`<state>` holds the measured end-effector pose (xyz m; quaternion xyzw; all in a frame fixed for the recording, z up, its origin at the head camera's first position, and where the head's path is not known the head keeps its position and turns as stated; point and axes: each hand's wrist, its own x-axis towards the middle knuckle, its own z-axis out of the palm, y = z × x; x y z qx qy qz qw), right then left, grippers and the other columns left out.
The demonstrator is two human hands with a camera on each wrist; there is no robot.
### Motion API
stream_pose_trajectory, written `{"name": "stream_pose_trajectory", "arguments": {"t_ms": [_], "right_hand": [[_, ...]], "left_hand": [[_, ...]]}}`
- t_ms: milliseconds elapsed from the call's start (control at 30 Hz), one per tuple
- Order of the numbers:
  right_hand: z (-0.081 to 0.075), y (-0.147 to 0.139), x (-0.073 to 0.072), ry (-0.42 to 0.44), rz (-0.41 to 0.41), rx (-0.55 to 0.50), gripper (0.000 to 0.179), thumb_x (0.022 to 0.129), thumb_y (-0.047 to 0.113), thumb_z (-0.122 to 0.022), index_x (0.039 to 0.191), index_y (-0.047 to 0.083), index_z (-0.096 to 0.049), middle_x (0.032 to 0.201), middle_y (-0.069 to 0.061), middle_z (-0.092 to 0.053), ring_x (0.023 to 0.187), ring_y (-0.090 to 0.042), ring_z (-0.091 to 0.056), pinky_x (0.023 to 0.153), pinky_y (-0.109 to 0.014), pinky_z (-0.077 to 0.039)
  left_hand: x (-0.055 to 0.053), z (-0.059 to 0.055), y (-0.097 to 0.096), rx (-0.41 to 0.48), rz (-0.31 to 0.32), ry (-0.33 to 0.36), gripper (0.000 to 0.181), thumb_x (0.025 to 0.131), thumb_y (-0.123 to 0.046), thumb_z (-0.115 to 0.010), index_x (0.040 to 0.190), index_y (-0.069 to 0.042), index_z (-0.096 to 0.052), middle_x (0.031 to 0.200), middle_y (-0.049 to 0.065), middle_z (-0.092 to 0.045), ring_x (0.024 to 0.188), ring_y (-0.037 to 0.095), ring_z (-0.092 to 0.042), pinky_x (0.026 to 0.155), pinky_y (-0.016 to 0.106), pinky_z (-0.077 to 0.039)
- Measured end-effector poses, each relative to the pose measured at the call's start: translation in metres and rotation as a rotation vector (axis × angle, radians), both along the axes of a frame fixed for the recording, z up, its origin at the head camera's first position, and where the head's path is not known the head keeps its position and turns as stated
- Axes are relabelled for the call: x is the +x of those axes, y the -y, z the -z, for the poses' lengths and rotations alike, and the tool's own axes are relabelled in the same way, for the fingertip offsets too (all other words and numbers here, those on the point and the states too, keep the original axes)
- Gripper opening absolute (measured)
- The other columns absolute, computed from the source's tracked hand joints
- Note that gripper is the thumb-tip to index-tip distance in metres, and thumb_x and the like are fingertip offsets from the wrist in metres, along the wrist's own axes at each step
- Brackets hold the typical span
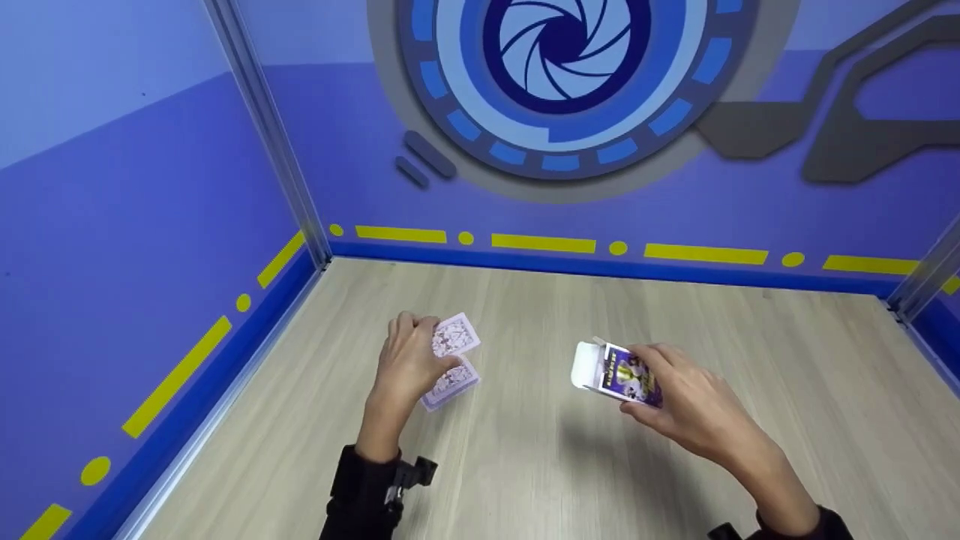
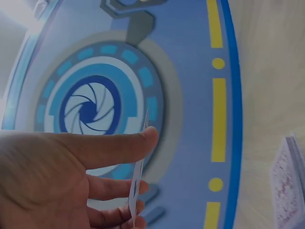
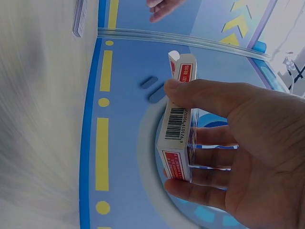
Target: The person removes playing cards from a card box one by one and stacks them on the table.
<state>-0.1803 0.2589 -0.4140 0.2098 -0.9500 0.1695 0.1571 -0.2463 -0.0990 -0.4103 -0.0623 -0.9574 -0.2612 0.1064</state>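
Observation:
My left hand (image 1: 407, 349) is raised over the table's left part and pinches a thin playing card (image 1: 456, 335) between thumb and fingers. The card has a pale pink patterned back; in the left wrist view the card (image 2: 137, 179) is seen nearly edge-on. Just below it in the head view lies a stack of playing cards (image 1: 456, 382) with the same back. My right hand (image 1: 690, 397) grips a purple card box (image 1: 630, 373), thumb on one side and fingers on the other. Its white end flap (image 1: 586, 365) stands open toward the left. A barcode (image 3: 176, 123) shows on the box's narrow side.
The light wood table (image 1: 525, 450) runs back to a blue printed wall (image 1: 525, 210) with yellow dashes along its base. Another blue wall (image 1: 172, 247) borders the table on the left, joined at a metal corner post (image 1: 274, 135).

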Motion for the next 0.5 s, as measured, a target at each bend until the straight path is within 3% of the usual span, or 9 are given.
{"name": "stream_pose_trajectory", "arguments": {"t_ms": [267, 500], "right_hand": [[0.002, 0.002, 0.001, 0.001, -0.013, 0.008, 0.067, 0.077, 0.030, -0.092, 0.133, 0.007, -0.062, 0.120, -0.012, -0.065, 0.091, -0.020, -0.061, 0.068, -0.039, -0.053], [0.003, 0.005, 0.002, 0.005, -0.018, 0.019, 0.067, 0.078, 0.031, -0.091, 0.133, 0.008, -0.062, 0.122, -0.012, -0.066, 0.095, -0.022, -0.064, 0.071, -0.042, -0.054]], "left_hand": [[-0.023, 0.030, 0.005, -0.070, -0.059, 0.169, 0.068, 0.076, -0.022, -0.094, 0.132, 0.003, -0.064, 0.116, 0.019, -0.054, 0.112, 0.034, -0.050, 0.094, 0.050, -0.047], [-0.033, 0.050, 0.003, -0.098, -0.057, 0.245, 0.066, 0.075, -0.022, -0.093, 0.129, 0.004, -0.064, 0.105, 0.016, -0.052, 0.100, 0.030, -0.048, 0.089, 0.049, -0.048]]}}
